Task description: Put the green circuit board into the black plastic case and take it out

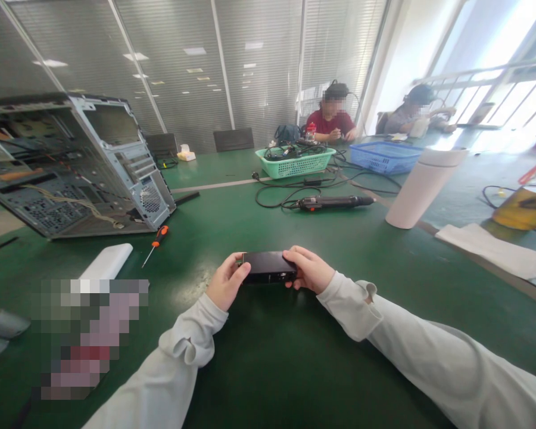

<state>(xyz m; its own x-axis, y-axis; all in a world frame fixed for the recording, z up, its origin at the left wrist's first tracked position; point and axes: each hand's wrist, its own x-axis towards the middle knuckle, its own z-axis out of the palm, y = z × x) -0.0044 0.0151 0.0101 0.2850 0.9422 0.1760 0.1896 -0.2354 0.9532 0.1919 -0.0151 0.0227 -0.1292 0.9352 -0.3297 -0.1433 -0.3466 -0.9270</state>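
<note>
A small black box-shaped device (269, 263) is held between my two hands above the green table. Its top face is plain and dark, and small fittings show along the edge nearest me. My left hand (228, 280) grips its left end, thumb on top. Around the right end my right hand (310, 269) is closed, with the thumb on the upper face and fingers curled below. To the left lies a screwdriver (159, 237) with an orange and black handle. A black electric screwdriver (335, 203) rests beyond the device, its cable trailing behind.
An opened computer case (149, 196) stands at left, near a white power bank (109, 261) and a pixelated item (93, 339). A green basket of cables (295, 165), blue basket (384, 158), pale tumbler (424, 189) and cloth (491, 247) lie farther off. Two people sit across the table.
</note>
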